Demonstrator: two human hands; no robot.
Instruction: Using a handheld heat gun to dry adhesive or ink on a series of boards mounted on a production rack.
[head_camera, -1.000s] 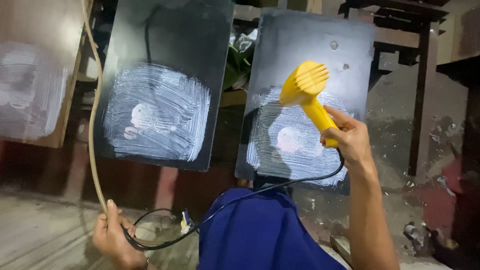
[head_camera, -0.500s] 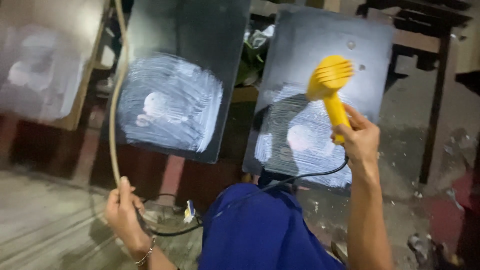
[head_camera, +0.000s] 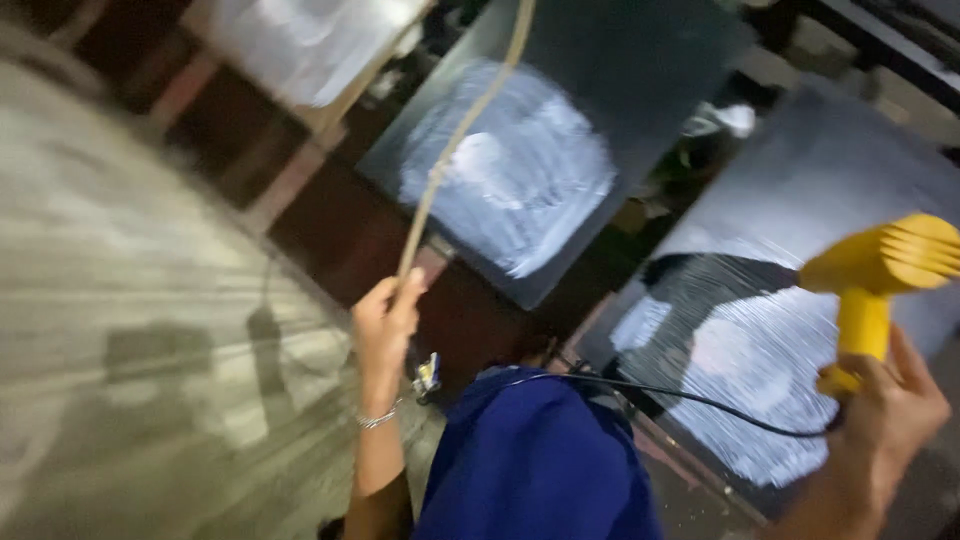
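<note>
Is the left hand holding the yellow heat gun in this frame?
No: the left hand grips a tan cord, while the yellow heat gun sits in the right hand.

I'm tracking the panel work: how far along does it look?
Done: both dark panels, the middle panel and the right panel, carry white smears. In hand: right hand holds the yellow dryer at the right panel; left hand grips a tan cord. Left: the smears remain.
</note>
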